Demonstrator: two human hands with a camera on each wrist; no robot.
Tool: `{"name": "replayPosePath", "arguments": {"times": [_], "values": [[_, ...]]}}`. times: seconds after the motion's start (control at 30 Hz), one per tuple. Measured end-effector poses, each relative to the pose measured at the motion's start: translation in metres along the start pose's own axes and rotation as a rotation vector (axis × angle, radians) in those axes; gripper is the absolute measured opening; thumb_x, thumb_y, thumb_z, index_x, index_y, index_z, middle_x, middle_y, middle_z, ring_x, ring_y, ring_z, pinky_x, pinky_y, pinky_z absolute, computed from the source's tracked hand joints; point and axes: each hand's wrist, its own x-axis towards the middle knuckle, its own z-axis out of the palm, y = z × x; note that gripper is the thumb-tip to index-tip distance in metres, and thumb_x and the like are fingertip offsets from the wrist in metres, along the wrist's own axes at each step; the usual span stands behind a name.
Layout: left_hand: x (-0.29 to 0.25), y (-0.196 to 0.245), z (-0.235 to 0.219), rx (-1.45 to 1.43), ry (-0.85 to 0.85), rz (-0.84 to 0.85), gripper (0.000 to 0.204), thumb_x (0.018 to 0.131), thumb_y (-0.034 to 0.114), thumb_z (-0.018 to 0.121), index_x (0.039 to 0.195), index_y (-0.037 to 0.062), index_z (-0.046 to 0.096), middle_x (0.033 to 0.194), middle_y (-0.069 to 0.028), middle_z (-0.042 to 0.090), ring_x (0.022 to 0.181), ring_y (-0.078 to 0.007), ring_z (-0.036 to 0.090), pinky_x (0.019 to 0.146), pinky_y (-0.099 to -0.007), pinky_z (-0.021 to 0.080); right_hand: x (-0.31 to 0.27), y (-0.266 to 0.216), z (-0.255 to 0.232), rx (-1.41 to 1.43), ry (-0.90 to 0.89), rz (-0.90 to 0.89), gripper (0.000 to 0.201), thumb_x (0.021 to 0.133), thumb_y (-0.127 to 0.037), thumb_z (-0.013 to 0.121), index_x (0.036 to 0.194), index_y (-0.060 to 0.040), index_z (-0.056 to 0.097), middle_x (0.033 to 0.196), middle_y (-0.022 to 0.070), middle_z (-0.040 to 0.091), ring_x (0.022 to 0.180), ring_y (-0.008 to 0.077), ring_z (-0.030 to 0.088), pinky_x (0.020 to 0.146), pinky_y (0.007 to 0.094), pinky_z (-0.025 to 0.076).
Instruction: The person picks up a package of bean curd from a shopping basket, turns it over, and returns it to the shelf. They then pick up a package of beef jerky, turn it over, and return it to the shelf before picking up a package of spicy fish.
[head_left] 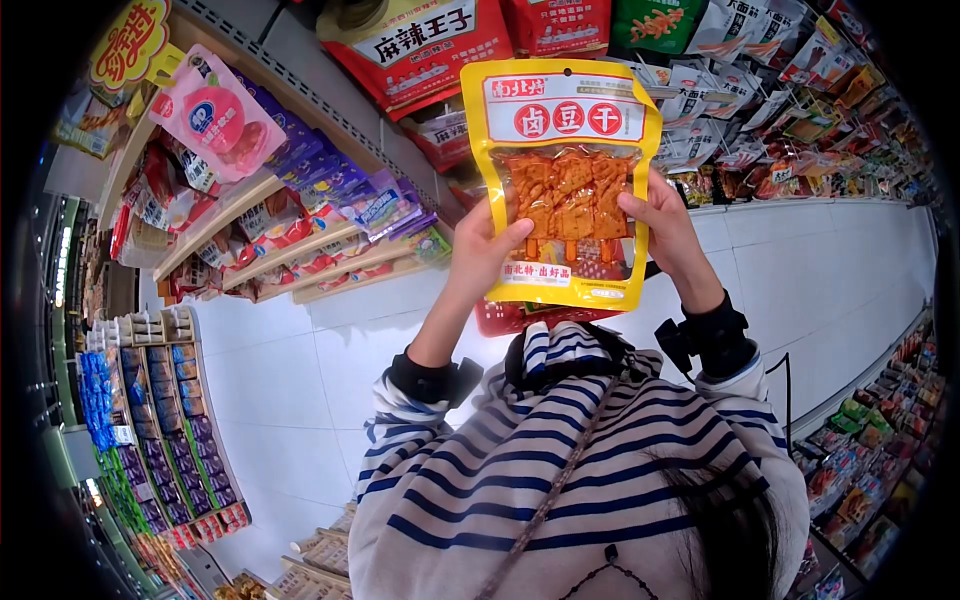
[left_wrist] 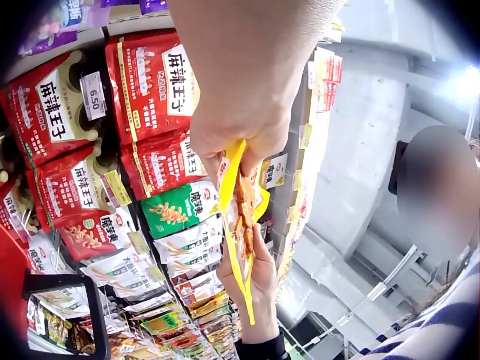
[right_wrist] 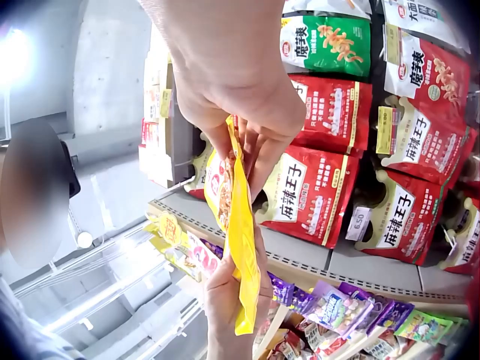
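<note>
A yellow snack packet [head_left: 570,125] with a clear window showing orange-brown pieces is held upright in front of the chest in the head view. The left hand [head_left: 482,250] grips its left edge, thumb on the front; the right hand [head_left: 668,228] grips its right edge the same way. Both wrist views show the packet [left_wrist: 241,247] [right_wrist: 241,240] edge-on between the two hands, with the left hand [left_wrist: 244,124] nearest in one and the right hand [right_wrist: 236,97] nearest in the other. Fingers behind the packet are hidden in the head view.
Red snack bags [head_left: 415,50] hang beyond the packet. Slanted wooden shelves [head_left: 225,225] with purple and red packs stand at the left, and racks of packets [head_left: 870,430] at the right. Below the packet, a red object [head_left: 495,318] partly shows above the tiled floor [head_left: 270,400].
</note>
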Motion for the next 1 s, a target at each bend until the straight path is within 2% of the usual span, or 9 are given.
{"name": "replayPosePath", "arguments": {"times": [0.27, 0.4, 0.57, 0.7, 0.73, 0.87, 1.0], "values": [[-0.002, 0.001, -0.001, -0.072, -0.004, -0.036, 0.043, 0.077, 0.003, 0.058, 0.116, -0.0028, 0.042, 0.109, -0.0069, 0.051, 0.097, -0.0123, 0.049, 0.083, -0.024, 0.039, -0.001, 0.006, 0.002, 0.053, 0.013, 0.023, 0.042, 0.079, -0.005, 0.054, 0.118, -0.0008, 0.037, 0.107, 0.0074, 0.052, 0.094, 0.012, 0.052, 0.082, 0.0247, 0.042], [-0.005, 0.004, -0.005, 0.044, -0.018, -0.072, 0.039, 0.079, 0.005, 0.056, 0.115, -0.0017, 0.042, 0.106, -0.0058, 0.052, 0.093, -0.0102, 0.05, 0.079, -0.0234, 0.041, -0.001, 0.009, 0.005, 0.085, 0.012, 0.018, 0.042, 0.079, -0.004, 0.053, 0.117, -0.001, 0.038, 0.107, 0.0071, 0.052, 0.094, 0.0121, 0.052, 0.082, 0.0246, 0.042], [-0.007, -0.004, -0.009, 0.048, -0.034, -0.037, 0.035, 0.081, 0.008, 0.053, 0.113, -0.0019, 0.044, 0.101, -0.005, 0.053, 0.089, -0.0099, 0.05, 0.077, -0.0228, 0.041, -0.001, 0.03, -0.004, 0.056, 0.063, 0.011, 0.037, 0.078, -0.002, 0.053, 0.114, -0.0005, 0.042, 0.101, 0.0041, 0.054, 0.089, 0.0095, 0.053, 0.077, 0.0226, 0.043], [-0.007, -0.008, -0.014, 0.105, -0.01, -0.101, 0.03, 0.082, 0.008, 0.052, 0.11, -0.0022, 0.047, 0.102, -0.0062, 0.054, 0.09, -0.011, 0.051, 0.078, -0.0234, 0.041, -0.006, 0.034, -0.003, 0.069, 0.051, 0.058, 0.038, 0.078, -0.006, 0.055, 0.114, -0.0008, 0.041, 0.105, 0.0056, 0.053, 0.093, 0.0115, 0.052, 0.082, 0.0256, 0.042], [-0.006, -0.011, -0.012, 0.143, 0.028, -0.057, 0.023, 0.082, 0.011, 0.053, 0.103, 0.0004, 0.051, 0.088, 0.0008, 0.056, 0.075, -0.0044, 0.049, 0.065, -0.0188, 0.039, -0.007, 0.037, -0.003, 0.087, 0.055, 0.063, 0.038, 0.079, -0.006, 0.054, 0.113, -0.0004, 0.042, 0.104, 0.0061, 0.054, 0.092, 0.0119, 0.053, 0.081, 0.0258, 0.043], [-0.01, -0.02, -0.014, 0.079, -0.032, -0.105, 0.025, 0.081, 0.007, 0.052, 0.105, 0.0, 0.05, 0.094, -0.0017, 0.056, 0.081, -0.0065, 0.052, 0.07, -0.02, 0.041, -0.015, 0.046, -0.006, 0.143, 0.081, 0.13, 0.03, 0.08, -0.007, 0.052, 0.109, 0.0003, 0.044, 0.098, 0.0051, 0.055, 0.087, 0.0106, 0.054, 0.075, 0.0238, 0.045], [-0.012, -0.036, -0.02, 0.099, -0.088, -0.128, 0.029, 0.08, 0.006, 0.053, 0.108, -0.0002, 0.048, 0.1, -0.0034, 0.055, 0.087, -0.0086, 0.052, 0.076, -0.0225, 0.041, -0.022, 0.054, -0.007, 0.133, 0.171, 0.182, 0.032, 0.08, -0.009, 0.054, 0.109, 0.0002, 0.044, 0.098, 0.0057, 0.055, 0.087, 0.0115, 0.054, 0.076, 0.0244, 0.045]]}}
